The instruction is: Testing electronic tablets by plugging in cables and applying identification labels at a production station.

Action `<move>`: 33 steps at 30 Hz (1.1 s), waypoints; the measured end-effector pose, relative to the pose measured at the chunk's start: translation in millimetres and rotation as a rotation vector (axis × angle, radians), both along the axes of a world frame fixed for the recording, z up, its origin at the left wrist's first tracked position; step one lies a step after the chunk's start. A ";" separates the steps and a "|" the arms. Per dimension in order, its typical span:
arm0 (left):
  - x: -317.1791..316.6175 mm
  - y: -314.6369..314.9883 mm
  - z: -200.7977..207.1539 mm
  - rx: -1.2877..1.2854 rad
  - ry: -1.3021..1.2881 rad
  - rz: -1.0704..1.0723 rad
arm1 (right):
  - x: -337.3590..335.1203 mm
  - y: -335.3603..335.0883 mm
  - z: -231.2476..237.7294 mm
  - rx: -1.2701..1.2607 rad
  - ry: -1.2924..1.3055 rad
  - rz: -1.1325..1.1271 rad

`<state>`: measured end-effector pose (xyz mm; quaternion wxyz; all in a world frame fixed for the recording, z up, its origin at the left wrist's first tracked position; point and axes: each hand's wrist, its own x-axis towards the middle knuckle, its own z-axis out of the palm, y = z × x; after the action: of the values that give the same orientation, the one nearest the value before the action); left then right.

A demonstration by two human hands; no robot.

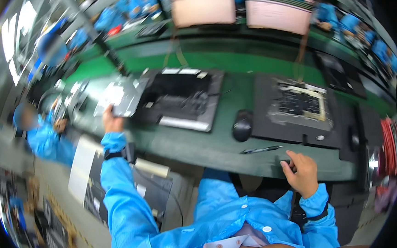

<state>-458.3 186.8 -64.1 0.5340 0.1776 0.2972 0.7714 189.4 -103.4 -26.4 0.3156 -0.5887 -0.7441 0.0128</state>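
My left hand [112, 121] reaches out to the left side of the bench, its fingers closed on the near edge of a shiny, silvery flat panel [125, 94]. Glare hides the panel's details. To its right lies a dark pad [214, 100] bearing a black flat device [177, 88] with crinkled clear film. My right hand [301, 174] hovers by the bench's front edge, fingers loosely bent and apart, holding nothing. Just beyond it lies a black pen [261, 150]. A black computer mouse [242, 125] sits farther in.
Another dark pad [265, 119] on the right carries a keyboard-like part [300, 102] on film. Two monitors [203, 6] stand at the back. Red folders [392, 145] stand at the far right. A person in blue [47, 139] works at the left. Below the bench is a grey cart [166, 190].
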 end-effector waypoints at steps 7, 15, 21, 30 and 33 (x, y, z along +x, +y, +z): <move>-73.0 101.3 -64.1 -0.078 0.382 -0.024 | 161.0 25.5 16.1 0.243 -0.183 -0.428; 49.6 40.0 14.6 -0.183 0.564 0.210 | 280.4 22.7 -20.9 0.136 -0.281 -0.709; 249.8 -94.9 18.6 0.123 1.099 0.170 | 288.5 14.6 -45.3 0.189 -0.197 -0.768; 382.3 -192.7 -6.1 0.469 1.532 0.109 | 287.5 6.9 -44.5 0.202 -0.064 -0.745; 381.8 -189.3 -6.4 0.397 1.552 0.009 | 286.9 6.1 -43.0 0.190 -0.064 -0.739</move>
<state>-76.5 -2.5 -70.5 0.1304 0.7540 0.4418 0.4683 476.3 -97.3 -69.4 0.3289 -0.7853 -0.4892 -0.1892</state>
